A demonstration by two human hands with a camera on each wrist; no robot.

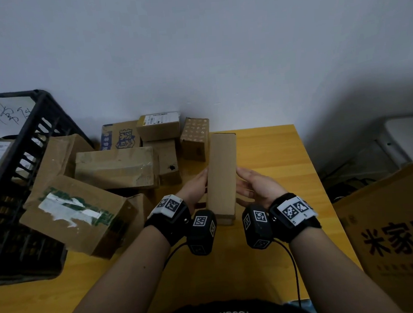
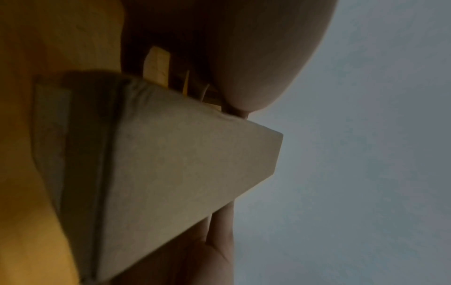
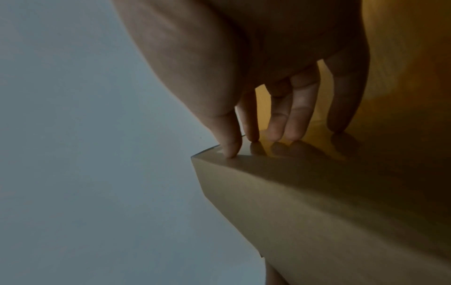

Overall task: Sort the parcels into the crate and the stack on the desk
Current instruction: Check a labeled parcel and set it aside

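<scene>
A long plain cardboard parcel lies lengthwise in the middle of the yellow desk, held between my two hands. My left hand lies flat against its left side with straight fingers. My right hand presses its right side. The right wrist view shows its fingertips touching the parcel and the thumb on the top edge. In the left wrist view my thumb tip touches the parcel. Whether it rests on the desk I cannot tell. The black crate stands at the far left, holding labelled parcels.
A heap of brown parcels fills the desk's left half, one large torn-label box nearest me. A big printed carton stands off the desk's right edge. The wall closes the back.
</scene>
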